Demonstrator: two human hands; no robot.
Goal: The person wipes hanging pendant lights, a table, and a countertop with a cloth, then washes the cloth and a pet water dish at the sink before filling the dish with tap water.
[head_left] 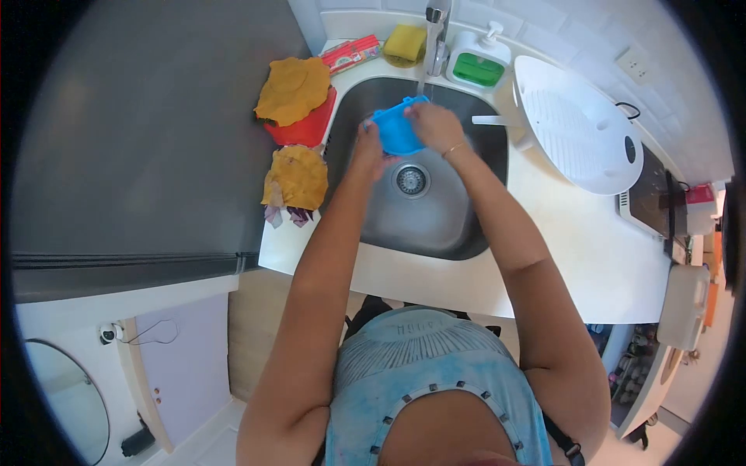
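Observation:
Over the sink (474,194), a blue plastic container or lid (398,132) with small tabs on its edge is held between my two hands; which of the two it is, I cannot tell. My left hand (370,146) grips its left edge. On the opposite side, the fingers of my right hand (435,128) are closed on its upper right edge, slightly blurred. Water runs from the faucet (437,31) just above and reaches the blue piece's far side. Below it lies the round drain strainer (411,180).
Left of the sink are yellow cloths (295,177), a red plastic piece (318,124) and a red-and-white packet (350,53). Behind stand a yellow sponge (405,44) and a soap dispenser (477,64) with green liquid. A white dish rack (575,128) occupies the right counter.

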